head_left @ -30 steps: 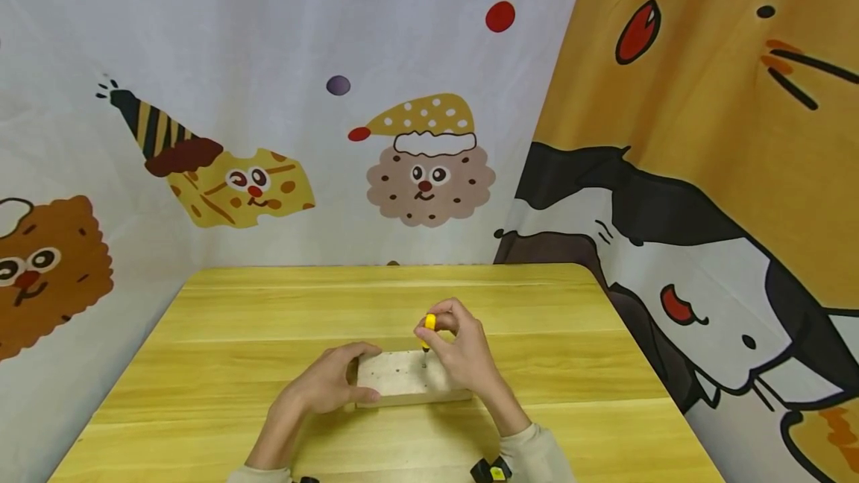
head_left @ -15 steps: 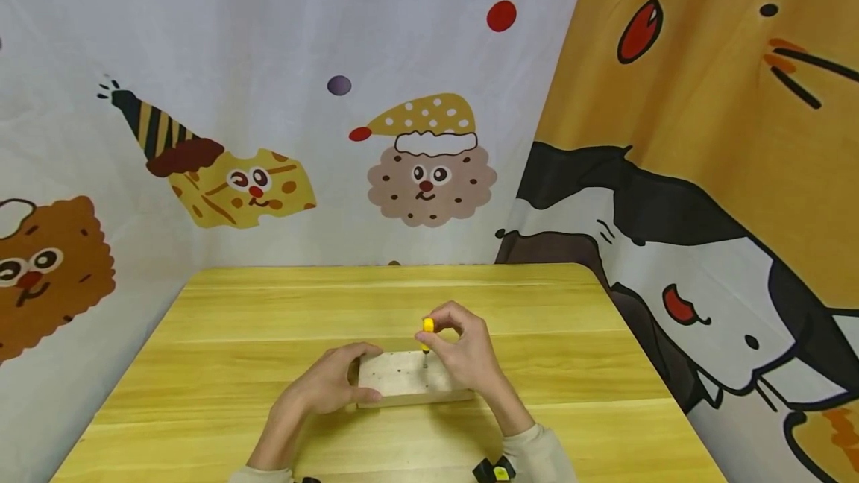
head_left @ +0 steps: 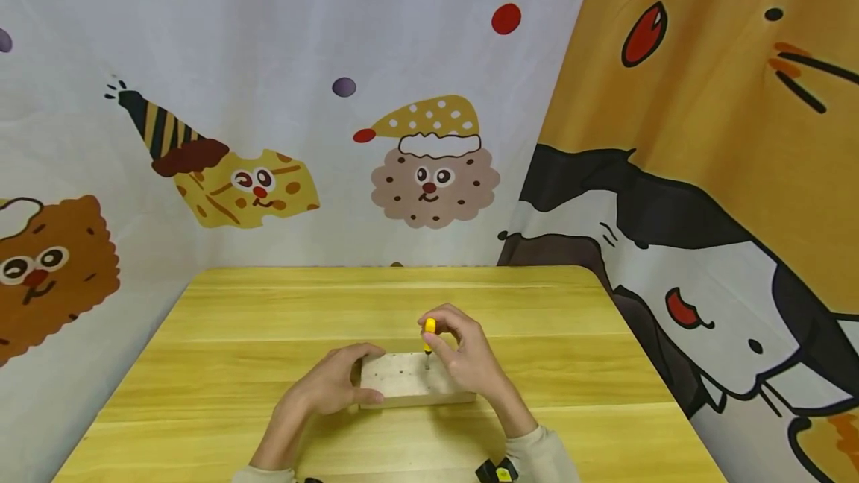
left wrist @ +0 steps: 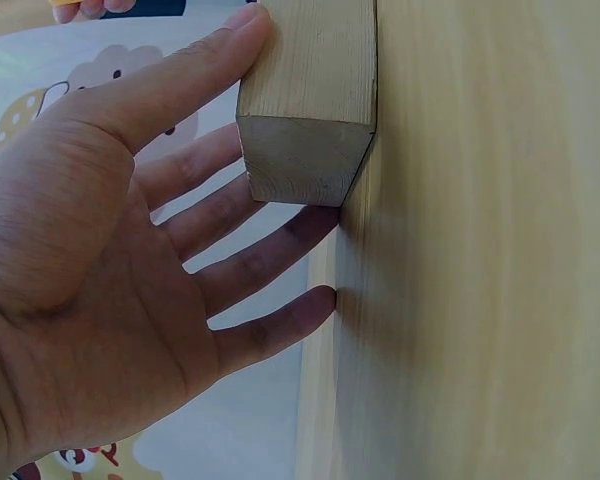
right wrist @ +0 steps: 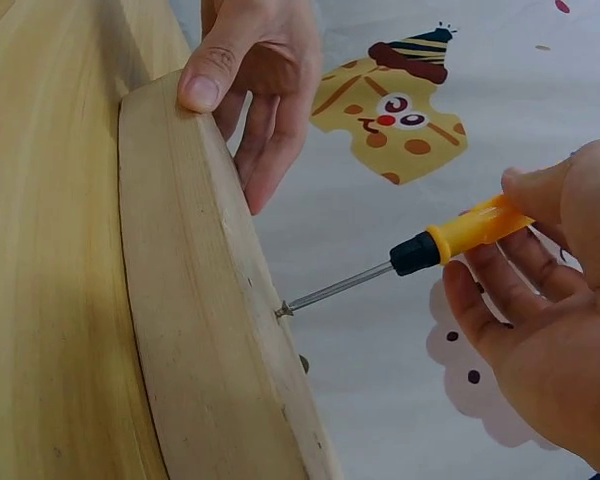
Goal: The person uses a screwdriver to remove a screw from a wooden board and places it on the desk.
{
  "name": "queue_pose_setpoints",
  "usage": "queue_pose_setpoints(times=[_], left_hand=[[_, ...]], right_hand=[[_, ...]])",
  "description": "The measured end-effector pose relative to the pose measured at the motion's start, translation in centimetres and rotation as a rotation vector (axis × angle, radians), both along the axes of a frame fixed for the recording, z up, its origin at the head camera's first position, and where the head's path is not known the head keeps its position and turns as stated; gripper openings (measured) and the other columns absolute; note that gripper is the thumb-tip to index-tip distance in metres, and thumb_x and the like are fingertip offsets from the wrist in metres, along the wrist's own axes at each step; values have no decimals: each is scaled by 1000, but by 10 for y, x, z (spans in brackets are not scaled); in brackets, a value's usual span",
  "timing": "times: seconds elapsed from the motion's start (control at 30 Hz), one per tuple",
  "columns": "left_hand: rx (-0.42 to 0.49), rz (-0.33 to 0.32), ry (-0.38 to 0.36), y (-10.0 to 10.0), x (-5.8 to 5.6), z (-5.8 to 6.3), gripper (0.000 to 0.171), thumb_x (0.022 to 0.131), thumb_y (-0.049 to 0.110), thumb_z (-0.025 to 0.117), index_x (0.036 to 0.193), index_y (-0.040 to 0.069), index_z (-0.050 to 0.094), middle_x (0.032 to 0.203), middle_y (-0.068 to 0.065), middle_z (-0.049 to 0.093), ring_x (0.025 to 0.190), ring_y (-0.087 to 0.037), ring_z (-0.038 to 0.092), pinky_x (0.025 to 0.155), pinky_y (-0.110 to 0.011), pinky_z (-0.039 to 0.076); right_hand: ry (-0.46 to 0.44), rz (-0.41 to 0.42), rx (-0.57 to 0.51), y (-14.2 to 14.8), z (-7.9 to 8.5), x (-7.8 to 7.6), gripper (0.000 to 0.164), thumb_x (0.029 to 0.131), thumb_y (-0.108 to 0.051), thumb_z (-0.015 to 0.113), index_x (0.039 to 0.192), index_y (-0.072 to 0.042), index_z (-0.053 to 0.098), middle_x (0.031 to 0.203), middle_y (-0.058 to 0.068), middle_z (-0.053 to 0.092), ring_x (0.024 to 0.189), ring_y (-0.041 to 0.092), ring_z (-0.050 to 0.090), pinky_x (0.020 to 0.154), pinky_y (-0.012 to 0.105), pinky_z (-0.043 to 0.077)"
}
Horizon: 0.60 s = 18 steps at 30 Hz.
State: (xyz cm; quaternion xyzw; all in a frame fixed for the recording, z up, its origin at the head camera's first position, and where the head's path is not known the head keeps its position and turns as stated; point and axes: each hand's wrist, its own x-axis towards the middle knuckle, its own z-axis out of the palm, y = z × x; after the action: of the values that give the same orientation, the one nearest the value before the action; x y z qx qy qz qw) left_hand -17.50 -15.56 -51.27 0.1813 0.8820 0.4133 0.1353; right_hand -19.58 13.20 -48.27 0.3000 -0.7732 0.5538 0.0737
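A pale wooden block (head_left: 403,387) lies on the table, its top dotted with small dark marks. My left hand (head_left: 327,382) grips its left end, thumb on the near side and fingers at the far side; the left wrist view shows the block's end face (left wrist: 305,160) between them. In my right hand (head_left: 472,358) a screwdriver (head_left: 429,328) with a yellow handle and black collar is pinched between thumb and fingers. Its shaft stands nearly upright over the block. In the right wrist view the tip meets a small screw (right wrist: 284,311) at the block's surface.
The wood-grain table (head_left: 268,311) reaches back to a white curtain (head_left: 268,36) printed with cartoon figures. An orange, black and white printed curtain (head_left: 705,192) hangs along the right side. A black device (head_left: 496,471) sits at the right wrist.
The right thumb and fingers have shifted slightly on the screwdriver handle, and that hand sits a little lower. The left hand keeps its hold on the block. The head view has drifted slightly.
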Motion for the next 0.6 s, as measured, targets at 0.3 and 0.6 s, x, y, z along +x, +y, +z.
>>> queue_pose_setpoints(times=[0.3,0.6], left_hand=[[-9,-3,16,-1,-1,1,79,88,37,99,154,9,65,160,-17,67,153,-48,58,128,-75,44],[-8,-5,15,-1,-1,0,79,88,37,98,154,8,65,160,-17,66,154,-49,56,130,-75,42]], right_hand=[[25,-46,-58,-3,-5,-2,20,101,-7,85,120,-12,79,106,16,78,95,7,72,96,29,67],[-31,-114,-88,-4,-3,0,29,97,-5,88,121,2,73,105,10,86,96,13,82,107,36,68]])
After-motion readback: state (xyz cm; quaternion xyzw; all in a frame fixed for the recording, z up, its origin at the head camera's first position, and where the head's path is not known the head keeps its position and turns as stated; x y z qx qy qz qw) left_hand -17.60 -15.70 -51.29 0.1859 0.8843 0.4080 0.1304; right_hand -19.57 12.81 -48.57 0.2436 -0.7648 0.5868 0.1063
